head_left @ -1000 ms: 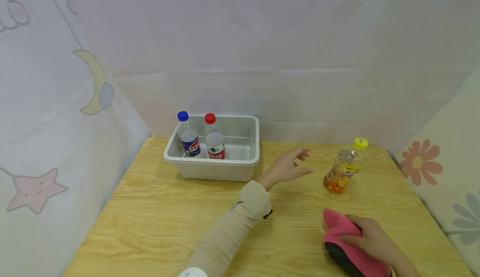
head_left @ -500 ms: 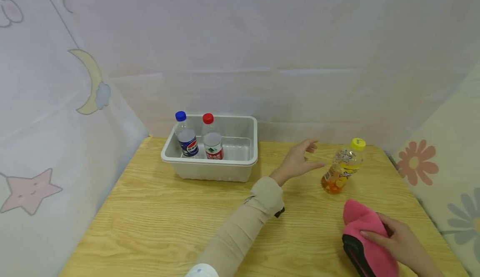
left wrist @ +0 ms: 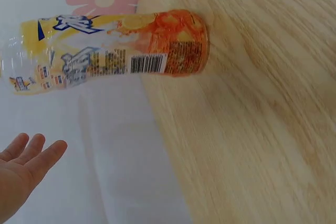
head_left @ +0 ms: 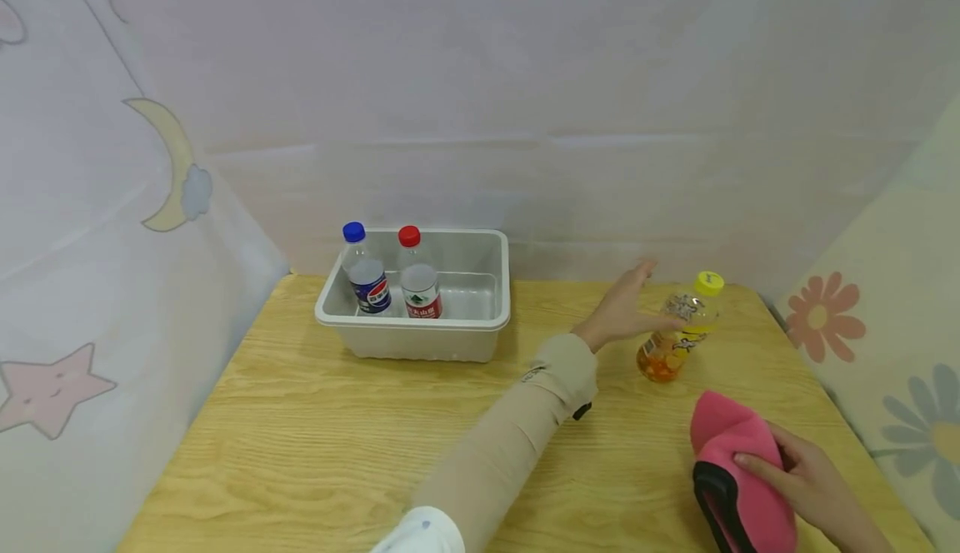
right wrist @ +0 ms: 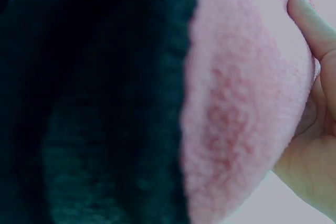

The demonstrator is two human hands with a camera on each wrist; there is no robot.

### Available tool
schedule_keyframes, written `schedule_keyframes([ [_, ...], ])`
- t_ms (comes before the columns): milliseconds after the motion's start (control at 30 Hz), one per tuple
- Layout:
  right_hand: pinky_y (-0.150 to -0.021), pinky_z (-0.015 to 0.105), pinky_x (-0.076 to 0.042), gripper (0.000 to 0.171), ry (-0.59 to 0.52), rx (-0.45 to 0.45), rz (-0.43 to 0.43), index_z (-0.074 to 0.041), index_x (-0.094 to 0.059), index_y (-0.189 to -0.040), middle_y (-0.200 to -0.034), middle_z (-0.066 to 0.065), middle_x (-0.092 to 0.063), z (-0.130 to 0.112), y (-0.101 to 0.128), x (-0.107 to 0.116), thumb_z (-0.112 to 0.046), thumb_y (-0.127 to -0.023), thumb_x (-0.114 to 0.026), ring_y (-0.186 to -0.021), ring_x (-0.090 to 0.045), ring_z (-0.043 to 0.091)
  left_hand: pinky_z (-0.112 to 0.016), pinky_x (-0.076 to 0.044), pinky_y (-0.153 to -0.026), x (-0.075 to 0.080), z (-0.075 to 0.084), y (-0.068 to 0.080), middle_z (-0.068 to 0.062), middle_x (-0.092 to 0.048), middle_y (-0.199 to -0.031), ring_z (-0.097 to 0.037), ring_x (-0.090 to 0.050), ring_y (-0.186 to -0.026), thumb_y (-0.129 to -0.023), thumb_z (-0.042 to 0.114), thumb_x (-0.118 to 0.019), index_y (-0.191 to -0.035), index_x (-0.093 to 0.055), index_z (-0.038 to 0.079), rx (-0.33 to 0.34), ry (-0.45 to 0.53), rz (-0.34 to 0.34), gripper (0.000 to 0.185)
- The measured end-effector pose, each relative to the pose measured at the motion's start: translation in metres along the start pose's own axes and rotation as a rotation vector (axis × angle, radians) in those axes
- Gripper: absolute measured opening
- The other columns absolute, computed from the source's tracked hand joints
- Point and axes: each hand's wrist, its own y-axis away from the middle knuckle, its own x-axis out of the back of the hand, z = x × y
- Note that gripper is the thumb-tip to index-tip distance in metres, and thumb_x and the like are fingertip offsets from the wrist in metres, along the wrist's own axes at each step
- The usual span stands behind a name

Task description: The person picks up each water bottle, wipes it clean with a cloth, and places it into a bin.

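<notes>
A clear bottle with a yellow cap (head_left: 677,328) and orange-yellow label stands tilted on the wooden table (head_left: 360,445) at the back right. My left hand (head_left: 651,296) reaches up to its left side with straight, spread fingers, holding nothing. In the left wrist view the bottle (left wrist: 115,51) lies across the top and my fingertips (left wrist: 29,153) stay apart from it. Near the front right edge my right hand (head_left: 787,470) grips a pink cloth with a black edge (head_left: 731,461). That cloth (right wrist: 236,108) fills the right wrist view.
A white plastic tub (head_left: 491,320) stands at the back middle of the table. In its left end stand a blue-capped bottle (head_left: 363,274) and a red-capped bottle (head_left: 417,280). Pale printed curtains close in the left, back and right sides.
My left hand has moved right and away from me, from mid-table up to the yellow-capped bottle. My right hand has slid the pink cloth a little to the right.
</notes>
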Motion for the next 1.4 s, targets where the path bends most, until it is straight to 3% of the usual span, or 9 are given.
schedule_keyframes([
  [167, -0.052, 0.026, -0.051, 0.049, 0.029, -0.019, -0.006, 0.018, -0.040, -0.123, -0.091, 0.005, -0.063, 0.001, 0.003, -0.001, -0.009, -0.087, -0.061, -0.066, -0.057, 0.003, -0.028, -0.025, -0.106, -0.011, 0.006, -0.004, 0.011, -0.016, -0.148, -0.006, -0.019, -0.133, -0.073, 0.045, -0.073, -0.146, -0.011, 0.027, 0.029, -0.048, -0.013, 0.098],
  [300, -0.051, 0.026, -0.051, 0.048, 0.008, -0.019, -0.006, 0.016, -0.040, -0.125, -0.086, -0.012, -0.061, 0.003, 0.004, -0.002, -0.008, -0.088, -0.060, -0.065, -0.057, 0.004, -0.026, -0.023, -0.106, -0.014, 0.011, -0.006, 0.010, -0.016, -0.149, -0.005, -0.017, -0.133, -0.073, 0.046, -0.072, -0.146, -0.010, 0.026, 0.020, -0.116, -0.023, 0.098],
  [400, -0.051, 0.026, -0.051, 0.038, -0.026, 0.008, 0.008, -0.007, -0.049, -0.124, -0.084, -0.024, -0.057, 0.004, 0.005, -0.003, -0.006, -0.087, -0.060, -0.065, -0.058, 0.005, -0.024, -0.025, -0.105, -0.016, 0.013, -0.007, 0.010, -0.017, -0.148, -0.005, -0.019, -0.133, -0.074, 0.047, -0.071, -0.146, -0.010, 0.025, 0.009, -0.148, -0.029, 0.097],
  [533, -0.049, 0.026, -0.050, 0.043, -0.060, 0.036, 0.033, -0.037, -0.046, -0.110, -0.082, -0.022, -0.058, 0.005, 0.009, -0.002, -0.004, -0.087, -0.060, -0.063, -0.058, 0.006, -0.022, -0.028, -0.104, -0.021, 0.017, -0.008, 0.009, -0.020, -0.147, -0.005, -0.022, -0.132, -0.075, 0.048, -0.069, -0.146, -0.009, 0.024, 0.009, -0.190, -0.035, 0.096],
  [633, -0.049, 0.026, -0.050, 0.046, -0.062, 0.046, 0.037, -0.041, -0.046, -0.110, -0.082, -0.021, -0.059, 0.005, 0.011, -0.002, -0.004, -0.087, -0.060, -0.063, -0.058, 0.006, -0.022, -0.030, -0.102, -0.023, 0.018, -0.008, 0.010, -0.024, -0.146, -0.005, -0.026, -0.130, -0.078, 0.048, -0.066, -0.146, -0.013, 0.025, 0.030, -0.196, -0.031, 0.089],
  [767, -0.049, 0.026, -0.050, 0.042, -0.048, 0.041, 0.036, -0.036, -0.047, -0.112, -0.082, -0.022, -0.058, 0.006, 0.012, 0.000, -0.004, -0.087, -0.060, -0.063, -0.058, 0.006, -0.023, -0.033, -0.101, -0.022, 0.017, -0.006, 0.012, -0.030, -0.143, -0.005, -0.031, -0.128, -0.083, 0.047, -0.061, -0.144, -0.021, 0.025, 0.041, -0.150, -0.021, 0.076],
  [1000, -0.051, 0.025, -0.051, 0.046, 0.053, -0.034, 0.021, 0.016, -0.042, -0.122, -0.086, 0.001, -0.064, 0.001, 0.014, 0.002, -0.009, -0.088, -0.060, -0.064, -0.056, 0.003, -0.025, -0.027, -0.105, -0.023, 0.014, -0.009, 0.012, -0.025, -0.145, -0.006, -0.022, -0.132, -0.085, 0.047, -0.058, -0.145, -0.021, 0.023, 0.019, -0.188, -0.040, 0.073],
  [1100, -0.052, 0.024, -0.051, 0.047, 0.062, -0.031, 0.020, 0.016, -0.042, -0.122, -0.088, 0.006, -0.064, 0.000, 0.014, 0.001, -0.009, -0.088, -0.061, -0.064, -0.056, 0.003, -0.022, -0.028, -0.104, -0.025, 0.014, -0.011, 0.012, -0.028, -0.144, -0.004, -0.025, -0.131, -0.085, 0.046, -0.057, -0.144, -0.023, 0.022, 0.021, -0.221, -0.039, 0.072],
  [1400, -0.052, 0.025, -0.051, 0.037, 0.001, 0.023, 0.042, 0.007, -0.049, -0.118, -0.084, -0.019, -0.059, 0.003, 0.014, 0.001, -0.009, -0.087, -0.061, -0.066, -0.058, 0.004, -0.018, -0.031, -0.100, -0.027, 0.014, -0.006, 0.008, -0.037, -0.139, -0.004, -0.034, -0.125, -0.088, 0.043, -0.053, -0.142, -0.030, 0.018, -0.020, -0.228, -0.034, 0.064],
])
